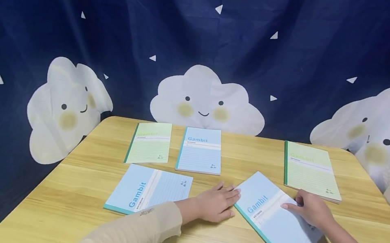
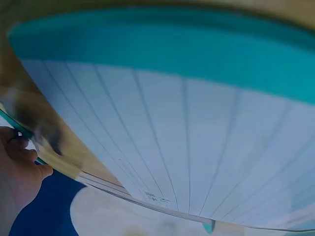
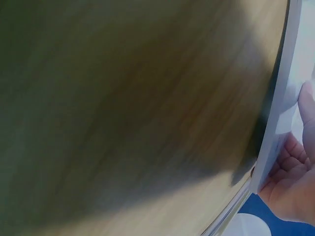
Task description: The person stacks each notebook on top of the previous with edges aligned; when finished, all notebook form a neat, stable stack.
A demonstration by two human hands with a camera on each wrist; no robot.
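Observation:
My right hand grips a light blue Gambit notebook by its right side, thumb on the cover and the other fingers at the edge and beneath. This notebook lies at a slant, its teal spine toward the front left. In the right wrist view its page edge stands raised over the wood. My left hand reaches to the spine's upper corner, palm down with fingers extended and fingertips right at the corner. Under the left forearm lies another blue notebook, turned sideways; its cover fills the left wrist view.
Along the table's back edge lie a green notebook, a blue notebook and, at the right, a second green notebook just beyond my right hand. Behind the table hangs a dark blue curtain printed with clouds.

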